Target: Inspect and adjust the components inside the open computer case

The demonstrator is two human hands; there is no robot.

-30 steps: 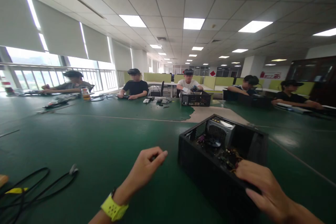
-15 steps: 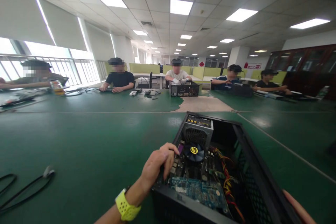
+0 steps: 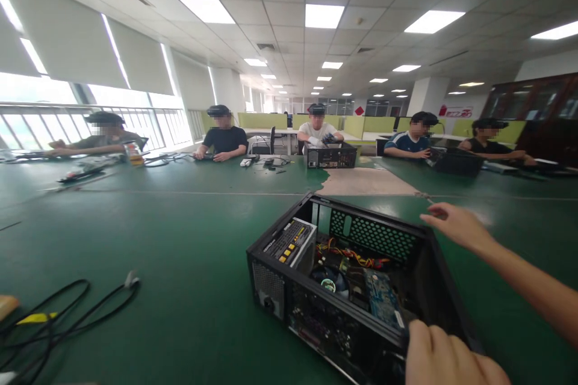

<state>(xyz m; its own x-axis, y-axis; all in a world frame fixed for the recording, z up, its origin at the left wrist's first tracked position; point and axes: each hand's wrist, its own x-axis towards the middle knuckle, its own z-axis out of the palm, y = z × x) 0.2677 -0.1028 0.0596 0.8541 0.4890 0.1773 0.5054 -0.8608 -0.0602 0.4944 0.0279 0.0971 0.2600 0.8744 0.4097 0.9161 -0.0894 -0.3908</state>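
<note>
Nearest of all, the left hand (image 3: pixel 451 355) grips the case (image 3: pixel 361 319), knuckles up and fingers curled over the rim at the near right end of its back wall; the fingertips are out of sight. The case lies on its side on the green surface (image 3: pixel 158 240), open face up, and stretches away from this hand, leftward and forward. The back wall, with its vent and ports, faces the person and a little to the left. As far as the slant lets me judge, the long axis follows that wall, from the near right corner out to the left.

Inside, the blue card (image 3: pixel 383 298) is closest to the left hand, then the fan (image 3: pixel 329 284); the power supply (image 3: pixel 293 243) fills the left corner, and coloured wires (image 3: pixel 356 257) run along by the mesh wall (image 3: pixel 370 233).

Farther out, the right hand (image 3: pixel 451 225) is free of any grip, fingers loosely bent, just beside the far right corner. The case is to its left and nearer the person; whether a finger brushes the rim, I can't tell.

Beyond a pale patch (image 3: pixel 365 181), a co-worker (image 3: pixel 318 131) has both hands at a second case (image 3: pixel 332 156).
</note>
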